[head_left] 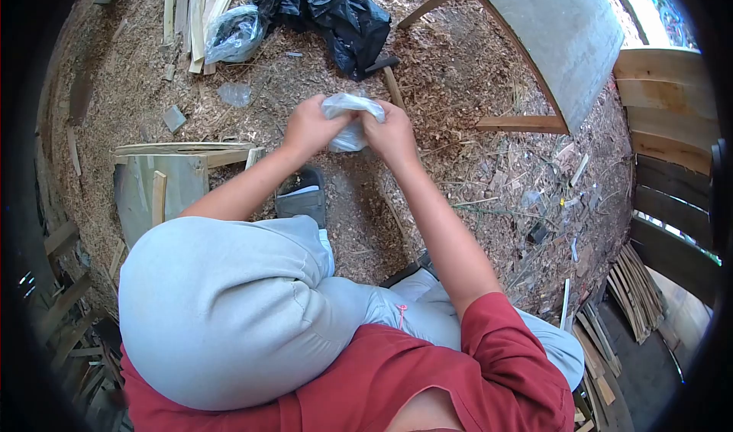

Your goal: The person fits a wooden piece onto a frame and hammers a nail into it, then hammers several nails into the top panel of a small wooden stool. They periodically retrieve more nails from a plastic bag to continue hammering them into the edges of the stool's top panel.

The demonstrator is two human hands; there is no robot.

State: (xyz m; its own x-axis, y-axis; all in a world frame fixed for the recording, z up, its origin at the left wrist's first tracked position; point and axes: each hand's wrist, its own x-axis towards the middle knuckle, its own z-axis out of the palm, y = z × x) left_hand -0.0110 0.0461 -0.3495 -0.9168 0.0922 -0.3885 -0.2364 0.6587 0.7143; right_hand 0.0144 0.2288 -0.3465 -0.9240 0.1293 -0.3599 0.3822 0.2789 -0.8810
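Note:
Both of my hands hold a whitish translucent plastic bag (350, 138) out in front of me, over ground covered in wood shavings. My left hand (311, 126) has its fingers closed on the bag's left side. On the right side, my right hand (389, 132) pinches the bag, with the thumb near its middle. The bag's upper part is bunched into a band between the hands, and its lower part hangs below them. What the bag contains, if anything, I cannot make out.
A black plastic bag (336, 16) and a clear bag (235, 35) lie ahead beside wooden strips (200, 19). A grey-topped table (561, 38) stands at upper right, a grey panel box (160, 187) at left. Stacked slats (635, 291) are at right.

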